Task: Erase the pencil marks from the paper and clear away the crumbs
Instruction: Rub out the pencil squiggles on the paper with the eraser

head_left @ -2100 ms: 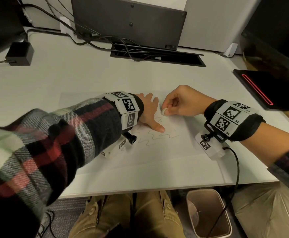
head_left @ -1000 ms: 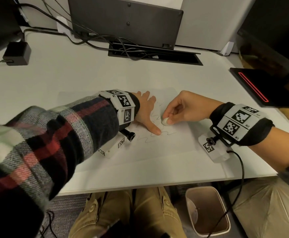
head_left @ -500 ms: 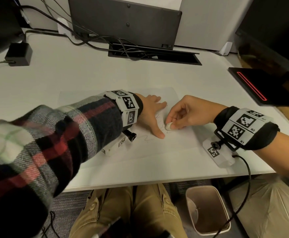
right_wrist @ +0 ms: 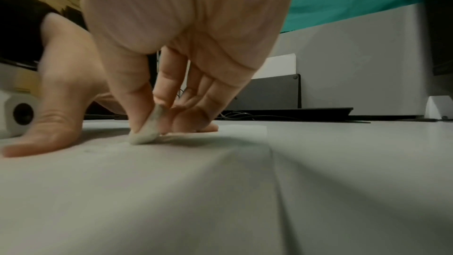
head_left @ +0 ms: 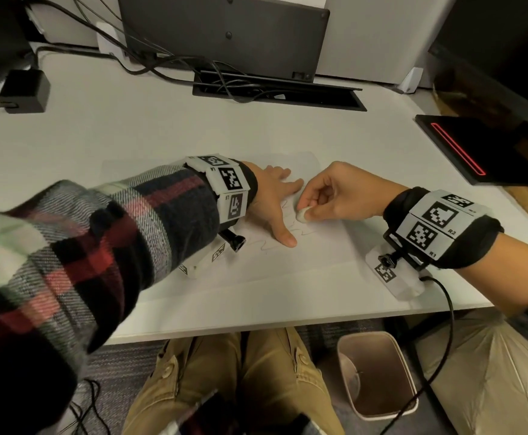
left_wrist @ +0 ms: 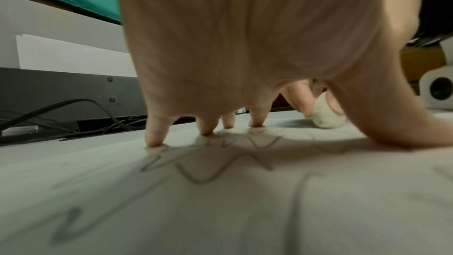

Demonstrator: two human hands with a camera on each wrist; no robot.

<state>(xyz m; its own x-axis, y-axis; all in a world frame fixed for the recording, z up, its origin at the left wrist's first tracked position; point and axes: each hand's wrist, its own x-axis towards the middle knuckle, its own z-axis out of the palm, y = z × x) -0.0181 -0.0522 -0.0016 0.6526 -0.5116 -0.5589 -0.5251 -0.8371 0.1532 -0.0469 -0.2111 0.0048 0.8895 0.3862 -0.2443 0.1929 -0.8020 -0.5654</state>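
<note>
A white sheet of paper (head_left: 287,262) lies on the pale desk, with wavy pencil marks (head_left: 267,243) near its middle. My left hand (head_left: 272,202) is spread flat on the paper, its fingertips (left_wrist: 153,141) and thumb pressing down among the pencil marks (left_wrist: 208,170). My right hand (head_left: 334,196) pinches a small white eraser (head_left: 302,214) between thumb and fingers, and the eraser's tip touches the paper just right of the left thumb. The eraser (right_wrist: 147,131) looks worn and greyish at its edge. The same eraser (left_wrist: 327,117) shows behind the left thumb.
A cable slot (head_left: 278,95) with tangled wires and a dark monitor base (head_left: 225,32) lie at the back. A black adapter (head_left: 24,91) sits at the far left, a black device with a red stripe (head_left: 463,149) at the right. A waste bin (head_left: 378,375) stands under the desk's front edge.
The right hand with the eraser has slid back and forth over the marks beside the left thumb. The left hand has stayed pressed on the paper.
</note>
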